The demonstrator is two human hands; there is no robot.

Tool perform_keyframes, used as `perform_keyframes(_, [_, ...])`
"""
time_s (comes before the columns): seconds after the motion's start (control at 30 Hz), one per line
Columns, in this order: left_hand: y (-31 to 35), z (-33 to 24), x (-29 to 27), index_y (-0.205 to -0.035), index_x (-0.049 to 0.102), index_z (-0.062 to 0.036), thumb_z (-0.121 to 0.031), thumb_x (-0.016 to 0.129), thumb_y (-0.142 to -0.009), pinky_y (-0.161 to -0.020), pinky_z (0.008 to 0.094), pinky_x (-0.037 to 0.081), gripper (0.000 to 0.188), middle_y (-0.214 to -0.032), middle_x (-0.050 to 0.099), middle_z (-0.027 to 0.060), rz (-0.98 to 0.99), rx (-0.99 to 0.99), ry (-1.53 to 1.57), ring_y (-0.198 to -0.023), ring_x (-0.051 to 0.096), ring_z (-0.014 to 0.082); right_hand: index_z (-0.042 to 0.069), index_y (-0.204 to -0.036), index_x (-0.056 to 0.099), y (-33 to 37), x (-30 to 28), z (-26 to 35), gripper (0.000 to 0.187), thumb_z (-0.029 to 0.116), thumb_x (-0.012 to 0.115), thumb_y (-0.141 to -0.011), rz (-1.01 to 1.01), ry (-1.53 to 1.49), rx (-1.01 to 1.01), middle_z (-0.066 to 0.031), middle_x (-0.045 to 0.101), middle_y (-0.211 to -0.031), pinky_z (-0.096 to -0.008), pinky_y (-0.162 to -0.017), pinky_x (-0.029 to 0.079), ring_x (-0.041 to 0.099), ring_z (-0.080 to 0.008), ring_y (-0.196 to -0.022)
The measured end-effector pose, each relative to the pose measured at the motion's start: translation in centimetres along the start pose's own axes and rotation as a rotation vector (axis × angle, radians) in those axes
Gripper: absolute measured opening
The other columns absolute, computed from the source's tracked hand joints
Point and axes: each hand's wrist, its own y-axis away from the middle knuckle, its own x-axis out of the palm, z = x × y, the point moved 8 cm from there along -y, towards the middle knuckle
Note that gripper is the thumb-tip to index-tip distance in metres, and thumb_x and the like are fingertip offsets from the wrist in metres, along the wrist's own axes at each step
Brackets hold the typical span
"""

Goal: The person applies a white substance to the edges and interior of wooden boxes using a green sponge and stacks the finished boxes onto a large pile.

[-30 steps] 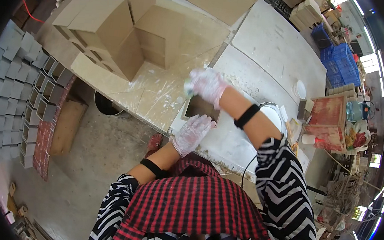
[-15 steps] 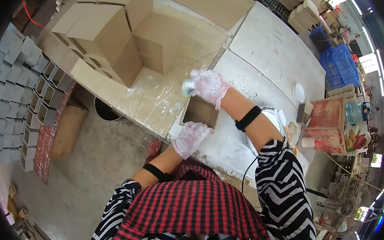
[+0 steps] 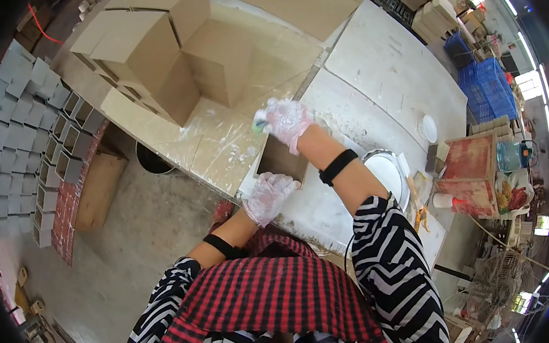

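"Fingers of the left hand?"
"Curled at the near edge of the open box; whether they pinch it, I can't tell."
"And the right hand?"
"Closed around a small pale-green pad, by the box's far end."
"The box?"
"On the white tabletop, left of a round white tub."

There is one gloved left hand and one gloved right hand — two in all — plus two black wristbands, one greenish wad, one box between them, one white tub, one white bowl and grey boxes past counting
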Motion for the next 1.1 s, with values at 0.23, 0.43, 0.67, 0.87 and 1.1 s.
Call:
perform_keyframes(0.23, [0.5, 0.2, 1.0, -0.102, 0.059, -0.0158, -0.017, 0.044, -0.086, -0.081, 0.0359, 0.036, 0.022, -0.094, 0.059, 0.003, 0.017, 0.049, -0.103, -0.09, 0.054, 0.022, 0.021, -0.091, 0.061, 2.4, -0.7, 0.0, 0.014, 0.021, 0.058, -0.077, -0.095, 0.066, -0.06, -0.0103, 0.059, -0.093, -0.0384, -0.072, 0.048, 0.059, -0.0276, -0.089])
perform_keyframes(0.43, [0.4, -0.4, 0.0, -0.103, 0.059, -0.0157, -0.014, 0.045, -0.084, -0.084, 0.036, 0.036, 0.023, -0.102, 0.058, 0.0005, -0.012, 0.066, -0.175, -0.094, 0.054, 0.0197, 0.023, -0.095, 0.062, 8.7, 0.1, -4.2, 0.018, 0.029, 0.052, -0.081, 0.218, -0.153, 0.212, -0.0082, 0.062, -0.082, -0.0372, -0.071, 0.048, 0.06, -0.0241, -0.081])
perform_keyframes(0.67, [-0.6, -0.8, -0.4, -0.103, 0.059, -0.0149, -0.013, 0.05, -0.077, -0.084, 0.0371, 0.037, 0.028, -0.102, 0.06, 0.004, 0.138, 0.016, -0.092, -0.095, 0.055, 0.0221, 0.017, -0.097, 0.062, 5.5, 0.0, -3.3, 0.024, 0.031, 0.047, -0.084, -0.082, -0.16, 0.125, -0.011, 0.062, -0.089, -0.0379, -0.074, 0.049, 0.061, -0.0248, -0.087])
perform_keyframes(0.87, [-0.6, -1.2, -0.8, -0.104, 0.057, -0.0134, -0.015, 0.049, -0.076, -0.085, 0.039, 0.037, 0.028, -0.102, 0.059, 0.0053, 0.03, 0.125, -0.126, -0.098, 0.054, 0.0222, 0.016, -0.101, 0.062, 10.9, 1.2, -5.2, 0.024, 0.026, 0.054, -0.081, -0.032, -0.351, 0.182, -0.0105, 0.064, -0.093, -0.0372, -0.078, 0.047, 0.06, -0.0259, -0.09])
perform_keyframes(1.1, [-1.6, 0.0, -1.0, -0.116, 0.053, -0.0103, -0.027, 0.054, -0.08, -0.093, 0.0397, 0.034, 0.04, -0.117, 0.055, 0.01, 0.057, 0.143, -0.199, -0.115, 0.048, 0.0251, 0.018, -0.102, 0.062, 13.5, 0.7, -7.2, 0.023, 0.029, 0.055, -0.084, -0.283, -0.371, 0.571, -0.0177, 0.059, -0.104, -0.0419, -0.08, 0.046, 0.059, -0.032, -0.092])
